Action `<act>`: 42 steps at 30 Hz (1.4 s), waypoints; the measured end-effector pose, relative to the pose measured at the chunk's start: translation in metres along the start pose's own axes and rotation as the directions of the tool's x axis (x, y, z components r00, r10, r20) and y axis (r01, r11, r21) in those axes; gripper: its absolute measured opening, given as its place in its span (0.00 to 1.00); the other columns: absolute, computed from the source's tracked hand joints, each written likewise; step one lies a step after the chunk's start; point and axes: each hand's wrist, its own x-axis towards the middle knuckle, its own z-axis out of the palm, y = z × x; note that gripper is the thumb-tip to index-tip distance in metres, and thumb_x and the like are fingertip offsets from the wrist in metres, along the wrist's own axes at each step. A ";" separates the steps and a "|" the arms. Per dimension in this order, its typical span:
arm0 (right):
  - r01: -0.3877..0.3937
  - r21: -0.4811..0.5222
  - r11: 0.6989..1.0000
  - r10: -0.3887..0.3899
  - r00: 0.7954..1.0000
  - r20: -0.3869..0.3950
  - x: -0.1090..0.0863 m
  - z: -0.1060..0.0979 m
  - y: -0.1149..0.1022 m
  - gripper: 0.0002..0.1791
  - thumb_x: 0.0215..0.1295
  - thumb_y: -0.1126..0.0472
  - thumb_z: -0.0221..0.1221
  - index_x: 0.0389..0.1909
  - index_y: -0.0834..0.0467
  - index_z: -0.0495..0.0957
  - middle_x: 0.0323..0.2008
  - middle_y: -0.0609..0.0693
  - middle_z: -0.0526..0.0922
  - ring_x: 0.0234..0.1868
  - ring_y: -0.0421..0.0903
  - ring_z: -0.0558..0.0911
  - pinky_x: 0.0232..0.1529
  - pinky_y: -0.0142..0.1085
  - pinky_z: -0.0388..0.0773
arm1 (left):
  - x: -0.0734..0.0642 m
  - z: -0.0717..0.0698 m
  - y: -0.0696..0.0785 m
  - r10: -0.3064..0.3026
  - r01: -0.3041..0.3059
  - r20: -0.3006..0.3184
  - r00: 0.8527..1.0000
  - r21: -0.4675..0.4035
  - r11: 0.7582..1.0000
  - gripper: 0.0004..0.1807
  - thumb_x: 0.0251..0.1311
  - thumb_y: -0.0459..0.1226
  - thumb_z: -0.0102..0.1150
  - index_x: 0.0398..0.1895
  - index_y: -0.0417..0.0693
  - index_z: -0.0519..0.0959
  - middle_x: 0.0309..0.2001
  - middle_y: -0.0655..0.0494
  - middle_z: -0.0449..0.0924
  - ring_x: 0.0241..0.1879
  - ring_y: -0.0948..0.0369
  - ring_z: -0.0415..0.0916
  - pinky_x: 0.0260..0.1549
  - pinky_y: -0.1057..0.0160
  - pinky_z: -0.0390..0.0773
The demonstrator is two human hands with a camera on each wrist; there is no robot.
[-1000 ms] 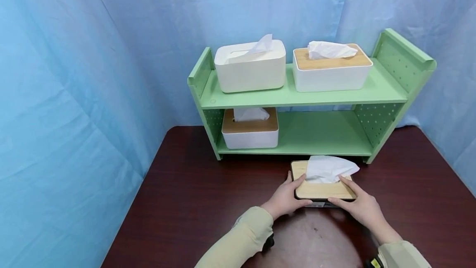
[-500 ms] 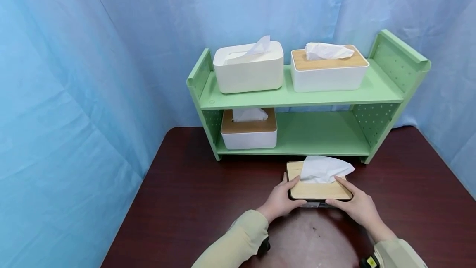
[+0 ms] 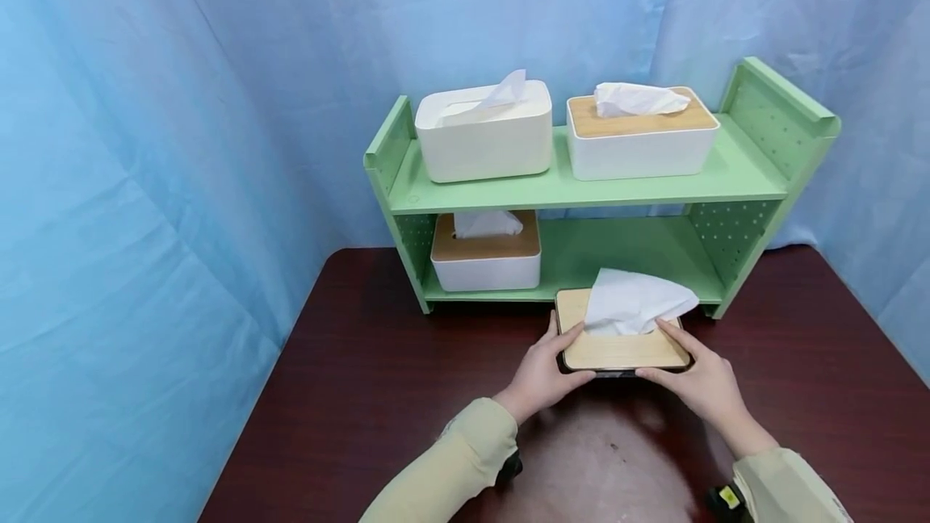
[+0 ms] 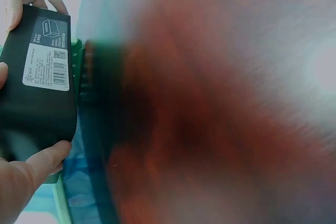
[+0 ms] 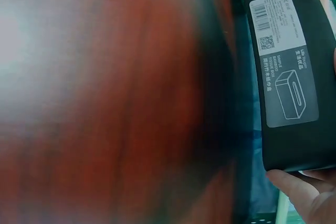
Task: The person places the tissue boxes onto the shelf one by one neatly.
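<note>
Both hands hold a black tissue box (image 3: pixel 617 352) with a pale wooden lid, a white tissue sticking up from its slot. My left hand (image 3: pixel 543 370) grips the left end, thumb at the near side and fingers along the far left. At the right end, my right hand (image 3: pixel 701 386) grips with its thumb on the near side and a finger on the lid by the tissue. A printed label shows on the side of the black box (image 4: pixel 37 98) in the left wrist view, and on the same box (image 5: pixel 294 145) in the right wrist view.
A green two-tier shelf (image 3: pixel 639 190) stands at the table's back. On top are a white tissue box (image 3: pixel 487 140) and a wood-lidded one (image 3: pixel 643 153); another wood-lidded tissue box (image 3: pixel 487 271) sits lower left. The table (image 3: pixel 349 394) is dark red, with blue curtains (image 3: pixel 182 144) around.
Both hands have raised the black tissue box and shifted it toward the shelf's lower tier. The boxes on the shelf have not moved.
</note>
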 end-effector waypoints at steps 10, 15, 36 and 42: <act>0.010 0.009 1.000 -0.010 1.000 0.013 0.025 -0.007 -0.007 0.46 0.47 0.43 0.71 0.67 0.55 0.66 0.59 0.72 0.69 0.53 0.69 0.73 0.44 0.56 0.71 | 0.027 -0.017 0.003 -0.029 0.030 0.037 0.999 -0.017 0.999 0.40 0.56 0.44 0.66 0.71 0.57 0.60 0.74 0.41 0.42 0.72 0.52 0.52 0.63 0.62 0.65; 0.015 -0.004 1.000 -0.015 0.999 0.035 0.035 -0.009 -0.006 0.46 0.49 0.42 0.69 0.68 0.57 0.65 0.59 0.73 0.70 0.53 0.69 0.73 0.44 0.56 0.72 | 0.038 -0.020 0.003 -0.076 0.078 0.058 0.995 -0.018 0.997 0.39 0.57 0.45 0.65 0.71 0.59 0.59 0.74 0.41 0.41 0.72 0.50 0.51 0.63 0.59 0.65; 0.017 0.000 1.000 -0.017 0.992 0.127 0.070 -0.026 -0.004 0.45 0.54 0.42 0.65 0.68 0.60 0.62 0.62 0.72 0.66 0.55 0.66 0.71 0.46 0.52 0.70 | 0.074 -0.026 0.010 -0.143 0.148 0.061 0.988 -0.087 0.985 0.35 0.56 0.45 0.65 0.68 0.59 0.65 0.73 0.49 0.54 0.73 0.56 0.48 0.64 0.59 0.63; -0.001 -0.001 1.000 0.001 0.979 0.202 0.085 -0.032 0.000 0.46 0.55 0.41 0.65 0.69 0.59 0.61 0.60 0.72 0.67 0.45 0.57 0.74 0.37 0.41 0.70 | 0.086 -0.026 0.007 -0.184 0.194 0.086 0.979 -0.120 0.974 0.35 0.56 0.44 0.66 0.68 0.60 0.65 0.72 0.53 0.56 0.74 0.58 0.46 0.65 0.59 0.62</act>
